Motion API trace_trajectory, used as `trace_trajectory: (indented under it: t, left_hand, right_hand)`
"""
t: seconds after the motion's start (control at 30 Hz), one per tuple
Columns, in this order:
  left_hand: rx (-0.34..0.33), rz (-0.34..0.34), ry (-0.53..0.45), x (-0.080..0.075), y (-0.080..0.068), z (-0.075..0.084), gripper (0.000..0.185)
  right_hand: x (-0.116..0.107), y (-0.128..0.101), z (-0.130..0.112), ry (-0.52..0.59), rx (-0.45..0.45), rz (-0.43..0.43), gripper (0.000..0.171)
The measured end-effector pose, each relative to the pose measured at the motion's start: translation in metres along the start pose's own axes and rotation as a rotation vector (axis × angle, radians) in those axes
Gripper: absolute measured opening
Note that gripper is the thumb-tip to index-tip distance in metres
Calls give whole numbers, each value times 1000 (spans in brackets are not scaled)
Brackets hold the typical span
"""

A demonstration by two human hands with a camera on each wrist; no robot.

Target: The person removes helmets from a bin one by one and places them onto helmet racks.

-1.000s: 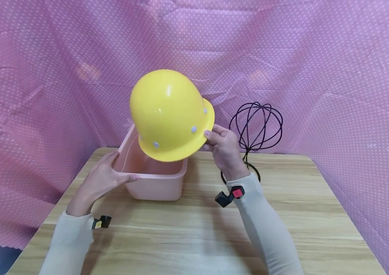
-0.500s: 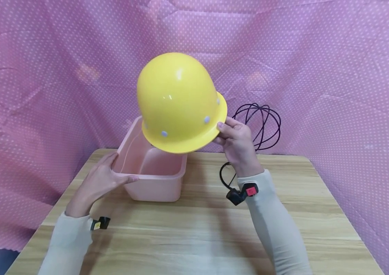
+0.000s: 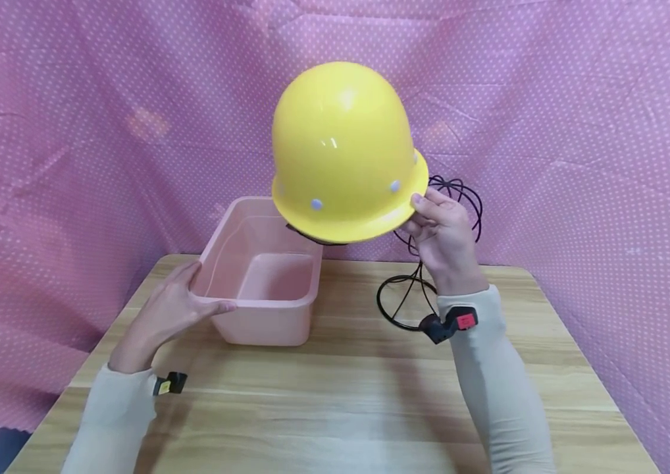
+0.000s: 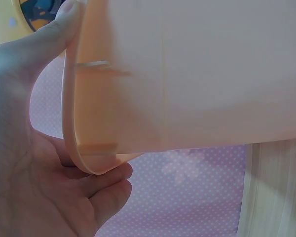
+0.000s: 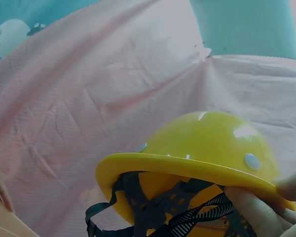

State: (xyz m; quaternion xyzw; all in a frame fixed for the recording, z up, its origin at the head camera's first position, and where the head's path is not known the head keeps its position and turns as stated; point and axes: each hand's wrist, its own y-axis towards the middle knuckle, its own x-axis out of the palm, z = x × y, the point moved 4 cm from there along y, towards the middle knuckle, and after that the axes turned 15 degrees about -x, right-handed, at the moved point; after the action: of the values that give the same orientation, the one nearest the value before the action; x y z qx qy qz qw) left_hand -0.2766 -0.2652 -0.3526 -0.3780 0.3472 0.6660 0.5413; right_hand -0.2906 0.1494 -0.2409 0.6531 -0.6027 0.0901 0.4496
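Wooden table (image 3: 335, 401): nearest, bearing all that stands. Left hand (image 3: 172, 313): at the near left corner of the pink tub (image 3: 264, 280), thumb along the front rim, fingers curled round the side wall; the grip shows close in the left wrist view, rim (image 4: 71, 133) seated in the palm. Tub: open side up, nothing visible inside. Right hand (image 3: 444, 240): raised, pinching the right brim of the yellow hard hat (image 3: 343, 148), thumb on top, fingers beneath. Hat: aloft, dome up, above the tub's far right corner and clear of it, black harness (image 5: 177, 207) hanging within. Black wire stand (image 3: 430, 263): just behind the right hand, ring base on the table, cage partly hidden. Pink dotted cloth (image 3: 74, 131): farthest, backing everything.
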Motion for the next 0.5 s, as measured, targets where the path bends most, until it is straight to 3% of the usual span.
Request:
trace_trajectory:
  t: [0.5]
  left_hand:
    - [10, -7, 14, 1, 1, -2, 123]
  right_hand:
    - [-29, 15, -50, 85, -95, 81, 25]
